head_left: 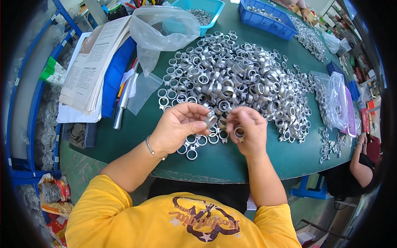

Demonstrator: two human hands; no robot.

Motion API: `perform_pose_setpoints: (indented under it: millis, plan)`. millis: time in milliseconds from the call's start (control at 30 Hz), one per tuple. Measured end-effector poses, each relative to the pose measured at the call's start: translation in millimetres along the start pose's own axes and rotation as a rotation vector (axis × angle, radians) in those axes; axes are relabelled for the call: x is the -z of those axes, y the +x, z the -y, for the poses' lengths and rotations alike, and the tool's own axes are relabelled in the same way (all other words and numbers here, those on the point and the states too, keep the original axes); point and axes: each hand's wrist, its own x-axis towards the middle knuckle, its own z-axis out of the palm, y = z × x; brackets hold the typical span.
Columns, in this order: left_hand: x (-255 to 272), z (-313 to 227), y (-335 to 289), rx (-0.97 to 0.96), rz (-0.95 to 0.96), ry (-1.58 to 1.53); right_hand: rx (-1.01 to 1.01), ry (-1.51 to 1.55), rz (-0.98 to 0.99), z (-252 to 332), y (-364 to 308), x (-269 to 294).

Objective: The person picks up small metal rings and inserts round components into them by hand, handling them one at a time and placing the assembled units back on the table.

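Between the thumb and fingers of my left hand point(182, 126) is a small silver metal ring point(211, 120) with a little lug on its upper side. My right hand point(250, 128), slightly blurred, has its fingers curled round another metal ring point(239, 132). Both hands are raised close together at the near edge of a big pile of similar metal rings point(231, 74). Several loose rings point(191, 154) lie on the green table beside and below my left hand.
The green table point(198, 171) carries a turquoise basin point(217, 14) and a blue crate point(269, 22) of small metal parts at the back. Papers point(93, 70), a clear plastic bag point(155, 41) and a metal-handled tool point(119, 118) lie left. Another person point(359, 165) sits at right.
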Motion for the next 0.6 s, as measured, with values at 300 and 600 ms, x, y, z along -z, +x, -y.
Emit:
perform_pose_setpoints:
  millis: [300,600]
  plan:
    - [-3,7,1,-0.071,0.067,0.028,0.410,-0.726,0.099,-8,-4,-7]
    - [-2,4,2,0.048,-0.001,0.044,0.643,-0.847,0.101,-5,-4,-11]
